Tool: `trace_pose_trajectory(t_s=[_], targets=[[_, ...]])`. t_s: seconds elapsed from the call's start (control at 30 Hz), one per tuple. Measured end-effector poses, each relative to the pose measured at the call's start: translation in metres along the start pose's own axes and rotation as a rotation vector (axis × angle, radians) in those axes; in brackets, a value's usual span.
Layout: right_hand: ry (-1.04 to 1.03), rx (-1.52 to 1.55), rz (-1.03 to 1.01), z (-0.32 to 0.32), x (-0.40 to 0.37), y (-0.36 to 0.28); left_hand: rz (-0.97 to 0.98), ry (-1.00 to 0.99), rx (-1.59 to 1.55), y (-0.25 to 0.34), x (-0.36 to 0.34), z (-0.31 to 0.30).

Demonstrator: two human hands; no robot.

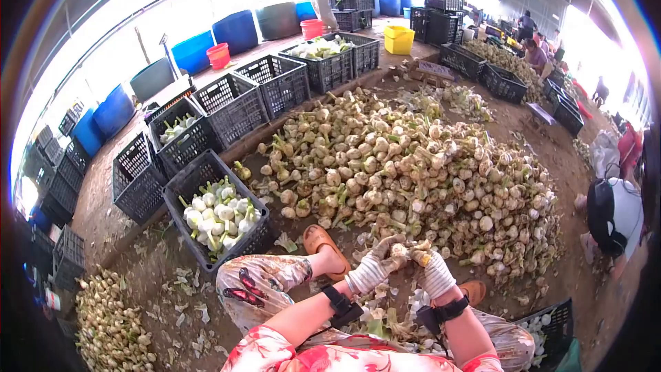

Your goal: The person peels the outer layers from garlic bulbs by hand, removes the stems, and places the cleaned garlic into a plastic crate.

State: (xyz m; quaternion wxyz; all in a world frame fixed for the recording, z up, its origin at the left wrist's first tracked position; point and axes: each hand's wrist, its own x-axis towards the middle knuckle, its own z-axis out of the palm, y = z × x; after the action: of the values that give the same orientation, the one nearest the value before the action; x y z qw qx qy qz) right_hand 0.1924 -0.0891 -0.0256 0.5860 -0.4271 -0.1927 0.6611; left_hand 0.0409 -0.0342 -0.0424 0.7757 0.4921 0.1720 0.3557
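Both of my hands wear soiled, white-cuffed work gloves and meet in front of my lap. My left hand is closed around a garlic bulb. From the other side my right hand grips the same bulb with bent fingers; the gloves cover part of it. Just beyond my hands spreads a large heap of unpeeled garlic with stems. To my left stands a black crate holding cleaned white garlic bulbs. Loose garlic skins lie between my legs.
Black plastic crates line the heap's far left side. A smaller garlic pile lies at lower left, another crate at lower right. Blue barrels, red buckets and a yellow bucket stand farther back. Other people work at upper right.
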Motion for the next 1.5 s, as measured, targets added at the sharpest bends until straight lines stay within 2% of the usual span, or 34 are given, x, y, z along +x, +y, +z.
trace_pose_trajectory(t_s=[0.03,0.13,0.17,0.23,0.3,0.33,0.43,0.53,0.57,0.7,0.73,0.77,0.8,0.9,0.93,1.0,1.03,1.07,1.1,1.17,1.27,1.33,1.37,1.47,1.5], targets=[[-0.003,-0.012,-0.004,0.002,-0.001,-0.001,0.007,-0.006,-0.005,0.002,0.000,0.000],[0.016,-0.009,0.031,0.000,0.002,0.008,0.014,0.111,0.341,-0.030,0.005,-0.023],[0.024,-0.005,0.034,-0.001,0.007,0.007,0.147,0.128,0.467,-0.040,0.007,-0.025],[0.039,0.008,0.179,0.021,0.001,-0.007,0.183,0.119,0.679,-0.024,-0.001,-0.018],[0.108,-0.156,0.007,-0.012,0.016,0.022,0.340,0.050,0.781,-0.010,-0.005,-0.015],[0.110,-0.178,-0.024,-0.018,0.021,0.029,0.331,0.050,0.980,-0.011,0.000,-0.019],[0.178,-0.269,-0.071,-0.019,0.024,0.039,0.379,0.088,1.013,-0.020,0.004,-0.031],[0.186,-0.288,-0.085,-0.014,0.025,0.037,0.107,0.133,0.313,-0.016,0.002,-0.019],[0.177,-0.304,-0.105,-0.013,0.024,0.037,0.053,0.157,0.231,-0.017,0.004,-0.021],[0.132,-0.991,-0.503,-0.001,0.016,0.019,-0.145,0.257,-0.112,-0.005,0.006,-0.019],[0.110,-1.152,-0.679,-0.002,0.018,0.013,-0.224,0.259,-0.185,-0.002,0.006,-0.018],[0.121,-1.210,-0.683,0.000,0.017,0.007,-0.306,0.262,-0.259,-0.003,0.003,-0.017],[0.108,-1.191,-0.691,0.001,0.018,0.006,-0.391,0.292,-0.293,-0.008,0.003,-0.020],[0.099,-1.204,-0.719,0.000,0.015,0.007,-0.384,0.265,-0.555,0.012,0.003,-0.006],[0.101,-1.218,-0.734,0.001,0.016,0.008,-0.400,0.262,-0.547,0.023,-0.001,-0.001],[0.070,-0.797,-0.497,0.016,0.003,0.007,-0.397,0.253,-0.394,-0.021,0.010,-0.025],[0.057,-0.583,-0.370,0.021,-0.003,0.009,-0.404,0.253,-0.318,-0.023,0.008,-0.026],[0.045,-0.600,-0.317,0.011,0.000,0.012,-0.429,0.148,-0.175,-0.005,0.004,-0.020],[0.064,-0.450,-0.276,0.013,0.000,0.015,-0.029,-0.026,0.062,-0.026,0.010,-0.024],[0.116,-0.347,-0.187,-0.003,0.006,0.020,0.053,-0.127,0.145,-0.013,0.006,-0.016],[0.127,-0.362,-0.352,-0.010,0.011,0.030,0.243,-0.026,0.554,-0.008,0.007,-0.013],[0.162,-0.388,-0.414,-0.005,0.010,0.025,0.162,0.030,0.176,-0.003,0.006,-0.008],[0.178,-0.404,-0.446,0.001,0.010,0.018,0.274,0.115,0.531,0.012,0.007,0.001],[0.118,-0.404,-0.415,0.028,-0.010,-0.011,0.204,0.058,0.253,0.015,0.014,-0.005],[0.082,-0.410,-0.398,0.033,-0.015,-0.017,0.105,-0.039,0.112,0.023,0.015,-0.008]])
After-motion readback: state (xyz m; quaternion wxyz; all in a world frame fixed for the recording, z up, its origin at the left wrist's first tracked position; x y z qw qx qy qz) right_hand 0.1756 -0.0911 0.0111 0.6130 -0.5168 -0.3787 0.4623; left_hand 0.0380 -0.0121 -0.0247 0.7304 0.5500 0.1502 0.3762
